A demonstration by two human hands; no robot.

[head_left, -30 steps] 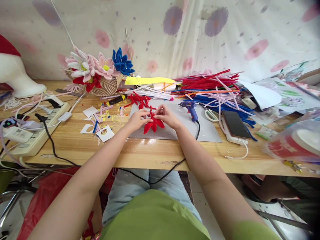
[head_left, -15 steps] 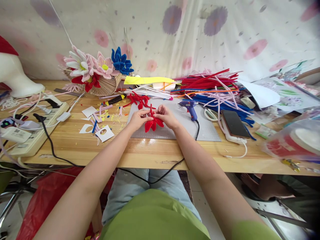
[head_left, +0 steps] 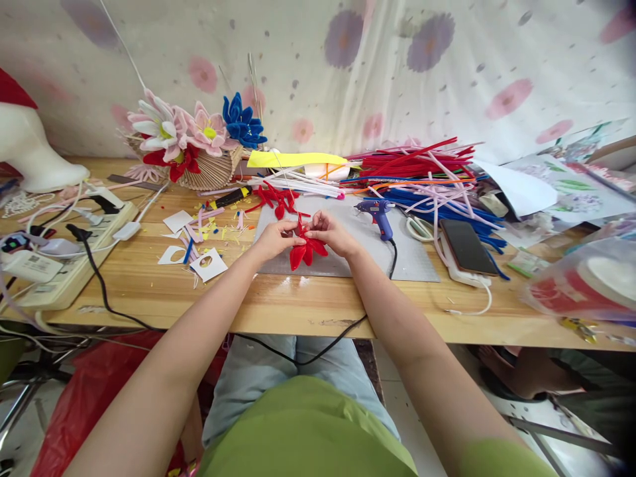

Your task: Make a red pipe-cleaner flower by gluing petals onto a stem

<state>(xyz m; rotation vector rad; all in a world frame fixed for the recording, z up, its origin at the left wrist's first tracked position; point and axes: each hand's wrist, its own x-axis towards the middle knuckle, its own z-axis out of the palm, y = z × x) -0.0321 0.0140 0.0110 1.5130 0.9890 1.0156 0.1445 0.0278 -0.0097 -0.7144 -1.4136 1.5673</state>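
Between my hands is a red pipe-cleaner flower (head_left: 308, 254), its petals pointing toward me above the grey mat (head_left: 412, 265). My left hand (head_left: 275, 240) pinches its left side, fingers closed near the flower's centre. From the right, my right hand (head_left: 330, 233) grips the upper petals between thumb and fingers. The exact contact at the centre is partly hidden by the fingertips. Just behind the hands lie more red pipe-cleaner petals (head_left: 278, 197). A blue glue gun (head_left: 377, 215) rests on the mat to the right of my right hand.
Paper scraps and clippings (head_left: 209, 264) litter the left side. A power strip (head_left: 82, 255) with cables sits farther left. Bundled pipe cleaners (head_left: 417, 162) line the back, near finished flowers (head_left: 209, 132). A phone (head_left: 467, 245) and bagged cup (head_left: 591, 285) stand right.
The red flower has tilted and dropped slightly toward me, its petals spreading lower. Both hands keep their hold, with small finger shifts.
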